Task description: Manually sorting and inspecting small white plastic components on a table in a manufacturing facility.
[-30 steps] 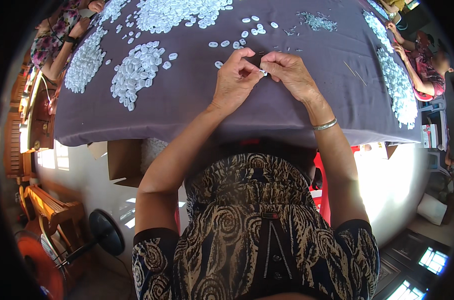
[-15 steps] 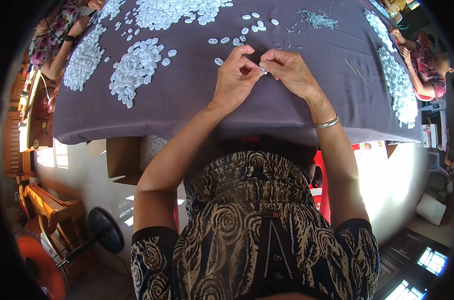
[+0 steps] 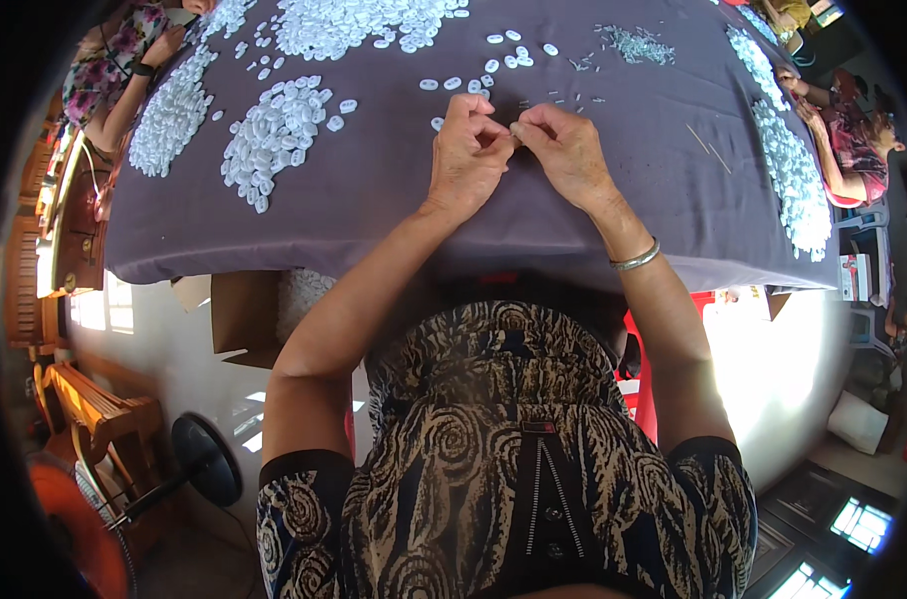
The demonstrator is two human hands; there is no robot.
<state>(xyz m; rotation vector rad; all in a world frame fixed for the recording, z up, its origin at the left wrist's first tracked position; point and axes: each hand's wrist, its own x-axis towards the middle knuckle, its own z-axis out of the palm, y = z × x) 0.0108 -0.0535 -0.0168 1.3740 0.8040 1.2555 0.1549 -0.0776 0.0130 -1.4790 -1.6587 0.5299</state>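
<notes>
My left hand [image 3: 467, 158] and my right hand [image 3: 569, 160] meet above the front middle of the cloth-covered table [image 3: 374, 200]. Thumb and forefinger are pinched together on each, the tips of one almost touching those of the other. Whatever small thing lies between them is hidden by the fingers. Just beyond my left hand, several loose white oval pieces [image 3: 453, 84] with dark slots or holes lie on the cloth. A heap of small greyish pins [image 3: 638, 45] is farther back, to the right of my hands.
White oval pieces form a pile [image 3: 277, 135] at left, another [image 3: 169, 120] beyond it, and a large heap [image 3: 359, 25] at the back. More lie along the right edge [image 3: 788, 170]. Two thin sticks [image 3: 709, 148] rest at right. People sit at both sides. A cardboard box [image 3: 246, 314] stands below.
My right hand has shifted slightly left and in toward my left hand. A small white piece that showed between the fingertips is now out of sight.
</notes>
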